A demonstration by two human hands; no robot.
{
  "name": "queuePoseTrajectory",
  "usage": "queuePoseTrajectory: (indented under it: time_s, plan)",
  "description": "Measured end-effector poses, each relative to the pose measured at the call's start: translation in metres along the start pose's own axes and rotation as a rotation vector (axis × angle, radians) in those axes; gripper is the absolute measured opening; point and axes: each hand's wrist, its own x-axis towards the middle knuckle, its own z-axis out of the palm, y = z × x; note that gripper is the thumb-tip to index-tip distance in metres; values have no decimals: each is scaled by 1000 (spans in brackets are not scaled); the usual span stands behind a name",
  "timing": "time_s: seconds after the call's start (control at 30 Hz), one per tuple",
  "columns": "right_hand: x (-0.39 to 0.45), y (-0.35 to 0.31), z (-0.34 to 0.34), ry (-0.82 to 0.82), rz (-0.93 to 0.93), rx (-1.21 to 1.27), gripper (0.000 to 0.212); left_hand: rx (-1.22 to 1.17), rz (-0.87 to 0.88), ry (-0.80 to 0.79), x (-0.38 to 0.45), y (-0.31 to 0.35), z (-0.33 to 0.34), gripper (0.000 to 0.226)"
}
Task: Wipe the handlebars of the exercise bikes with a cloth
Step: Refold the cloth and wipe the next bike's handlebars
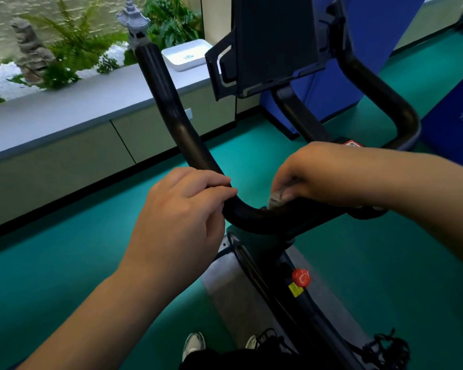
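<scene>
Both your hands grip the black handlebar [254, 217]: left hand [182, 217] bare at its bend, right hand [324, 174] pinching a grey cloth [275, 200] against it.

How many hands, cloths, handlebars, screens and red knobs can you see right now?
Hands: 2, left hand and right hand
Cloths: 1, cloth
Handlebars: 1, handlebar
Screens: 1, screen
Red knobs: 1, knob
Total: 6

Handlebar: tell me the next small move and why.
Probably slide the right hand with the cloth along the handlebar toward the left hand. The cloth sits pressed on the low bend, and the left hand grips the bar, steadying it.
</scene>
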Motion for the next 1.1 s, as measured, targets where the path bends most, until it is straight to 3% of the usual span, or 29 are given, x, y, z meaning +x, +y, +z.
queuePoseTrajectory:
  time_s: [0.13, 0.3, 0.5, 0.6, 0.7, 0.9, 0.97, 1.1]
  plan:
    - [-1, -3, 3, 37, 12, 174, 11, 9, -36, 10, 3, -1, 1, 22]
    - [16, -32, 21, 236, 42, 528, 11, 9, -86, 21, 2, -4, 0, 24]
    - [8, -27, 17, 146, 74, 412, 11, 26, -166, 53, 5, -7, 2, 24]
    - [23, -33, 23, 243, 74, 718, 3, 23, -204, 57, 7, -10, 1, 26]
    - [44, -39, 29, 338, 129, 920, 12, 23, -228, 41, 9, -17, -1, 27]
    - [42, -32, 24, 215, 177, 762, 7, -36, -169, 41, 20, -44, -4, 29]
    - [49, -35, 23, 271, 219, 796, 7, -49, -153, 36, 24, -53, -6, 29]
    - [85, -55, 18, 471, 303, 1088, 11, -74, -99, 26, 31, -72, -9, 31]
